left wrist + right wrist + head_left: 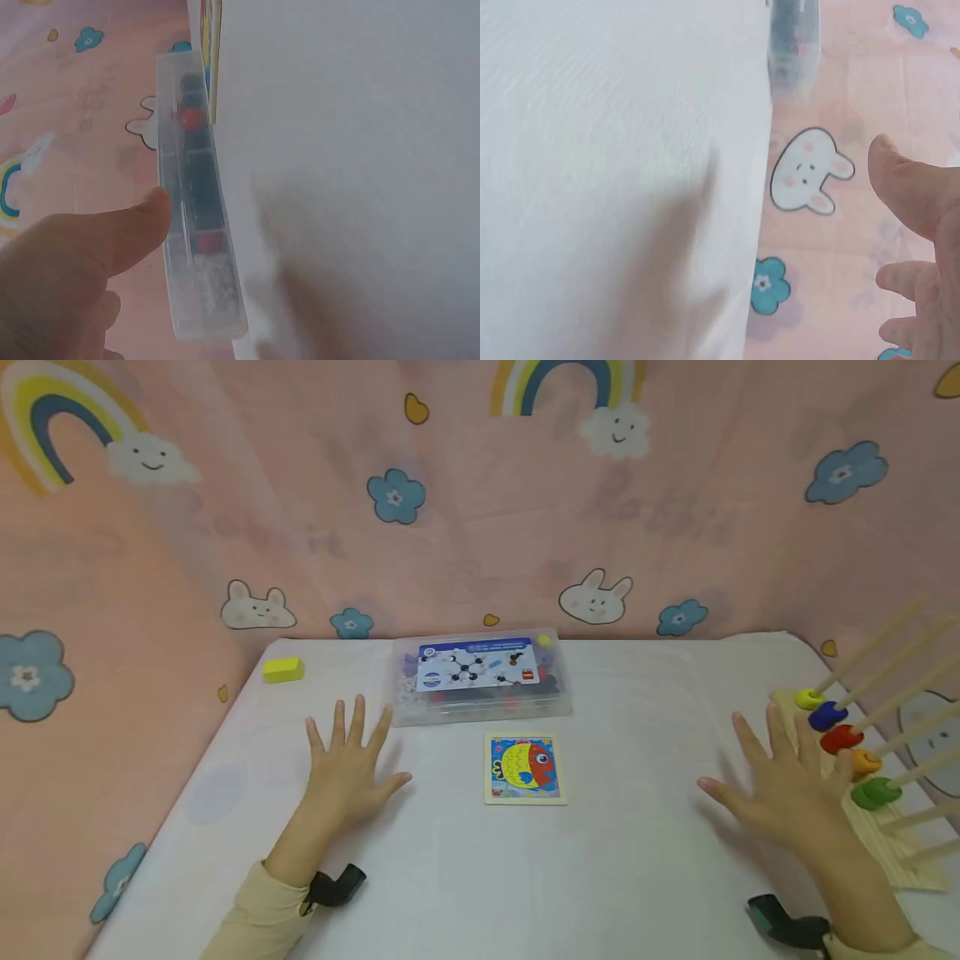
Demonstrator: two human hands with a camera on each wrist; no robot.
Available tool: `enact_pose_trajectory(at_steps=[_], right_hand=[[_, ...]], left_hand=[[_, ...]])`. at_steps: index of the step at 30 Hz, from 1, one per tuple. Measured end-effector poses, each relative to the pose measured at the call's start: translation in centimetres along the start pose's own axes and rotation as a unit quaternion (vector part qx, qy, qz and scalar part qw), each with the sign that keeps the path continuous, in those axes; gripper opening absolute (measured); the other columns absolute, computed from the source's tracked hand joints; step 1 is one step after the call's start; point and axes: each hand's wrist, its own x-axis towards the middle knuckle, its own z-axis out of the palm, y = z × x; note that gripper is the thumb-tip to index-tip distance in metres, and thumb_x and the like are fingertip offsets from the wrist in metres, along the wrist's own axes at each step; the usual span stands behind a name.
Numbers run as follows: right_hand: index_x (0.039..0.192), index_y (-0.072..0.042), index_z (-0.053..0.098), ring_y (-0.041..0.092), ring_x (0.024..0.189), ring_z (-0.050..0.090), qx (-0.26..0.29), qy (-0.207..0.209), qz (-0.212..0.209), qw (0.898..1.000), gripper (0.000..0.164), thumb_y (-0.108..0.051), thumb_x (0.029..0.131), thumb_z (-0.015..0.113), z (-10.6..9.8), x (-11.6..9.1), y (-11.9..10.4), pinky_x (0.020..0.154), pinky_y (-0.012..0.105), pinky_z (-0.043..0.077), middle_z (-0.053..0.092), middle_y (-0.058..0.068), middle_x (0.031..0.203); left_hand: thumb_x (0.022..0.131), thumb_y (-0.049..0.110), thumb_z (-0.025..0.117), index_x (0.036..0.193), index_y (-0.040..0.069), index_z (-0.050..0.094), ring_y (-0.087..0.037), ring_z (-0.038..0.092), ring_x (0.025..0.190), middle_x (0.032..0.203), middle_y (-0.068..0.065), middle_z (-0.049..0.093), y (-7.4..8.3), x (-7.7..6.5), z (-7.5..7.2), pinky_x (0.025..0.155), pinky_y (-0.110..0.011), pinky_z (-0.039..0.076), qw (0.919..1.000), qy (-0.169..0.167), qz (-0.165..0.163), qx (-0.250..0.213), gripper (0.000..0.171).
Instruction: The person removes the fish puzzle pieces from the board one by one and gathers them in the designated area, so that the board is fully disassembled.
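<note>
My left hand (pixel 345 777) is spread with straight fingers over the white table, holding nothing. Just beyond its fingertips is a clear plastic case (pixel 480 702) with a molecule-printed label and coloured pieces inside; the left wrist view shows the case (pixel 199 195) past the thumb. Between the hands lies a square fish picture puzzle (pixel 525 768) in a pale wooden frame. My right hand (pixel 787 785), also spread and holding nothing, is nearest to a wooden peg stand (pixel 900 852) and overlaps its left edge in the head view. Coloured beads, such as a red one (pixel 842 739), sit low on its pegs.
A yellow block (pixel 283 670) lies at the table's back left corner. Behind the white tabletop (pixel 637 860) hangs a pink cloth (pixel 465 552) printed with rainbows, flowers and rabbits; it also runs along the left side. The stand's tall pegs lean out over the right edge.
</note>
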Motion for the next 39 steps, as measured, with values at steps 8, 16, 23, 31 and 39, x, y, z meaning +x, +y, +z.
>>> enact_pose_trajectory(at_steps=[8, 16, 23, 31, 39], right_hand=[[0.140, 0.004, 0.038, 0.050, 0.128, 0.035, 0.041, 0.071, -0.113, 0.990, 0.085, -0.050, 0.081, 0.067, 0.1, 1.3, -4.3, 0.097, 0.070, 0.030, 0.036, 0.031, 0.143], [0.137, 0.004, 0.044, 0.044, 0.126, 0.042, 0.096, 0.036, -0.163, 0.981, 0.072, -0.033, 0.082, 0.072, 1.1, 2.8, -9.3, 0.100, 0.063, 0.038, 0.042, 0.025, 0.142], [0.141, -0.002, 0.042, 0.038, 0.133, 0.038, 0.152, -0.032, -0.178, 0.972, 0.068, -0.030, 0.086, 0.069, 2.8, 4.4, -13.0, 0.106, 0.056, 0.036, 0.042, 0.018, 0.145], [0.133, -0.001, 0.050, 0.035, 0.125, 0.049, 0.263, -0.087, -0.209, 0.938, 0.051, -0.023, 0.090, 0.065, 4.1, 6.8, -16.6, 0.104, 0.054, 0.041, 0.052, 0.017, 0.135], [0.122, 0.001, 0.059, 0.026, 0.104, 0.061, 0.281, -0.120, -0.240, 0.922, 0.038, -0.017, 0.089, 0.067, 4.9, 8.8, -18.8, 0.092, 0.043, 0.053, 0.062, 0.013, 0.118]], left_hand=[[0.085, 0.059, 0.057, 0.148, 0.012, 0.033, -0.036, 0.020, 0.144, 0.155, -0.020, 0.024, 4.2, 1.3, 0.2, 0.114, -0.064, 0.014, 0.9943, 0.008, 0.105, -0.012, 0.082], [0.089, 0.046, 0.060, 0.145, 0.005, 0.037, -0.030, 0.032, 0.140, 0.150, -0.017, 0.037, 7.6, 3.2, 1.0, 0.115, -0.054, 0.026, 0.9849, -0.017, 0.163, -0.057, 0.073], [0.090, 0.040, 0.061, 0.142, 0.004, 0.043, -0.026, 0.040, 0.136, 0.148, -0.013, 0.041, 9.3, 4.9, 2.4, 0.113, -0.047, 0.032, 0.9749, -0.044, 0.177, -0.127, 0.065], [0.092, 0.038, 0.060, 0.143, 0.003, 0.041, -0.026, 0.037, 0.138, 0.150, -0.011, 0.038, 9.8, 6.4, 3.7, 0.114, -0.039, 0.032, 0.9589, -0.092, 0.151, -0.222, 0.065], [0.093, 0.033, 0.060, 0.142, 0.002, 0.041, -0.027, 0.036, 0.138, 0.148, -0.012, 0.041, 9.1, 6.8, 5.1, 0.114, -0.041, 0.032, 0.9434, -0.081, 0.147, -0.286, 0.061]])
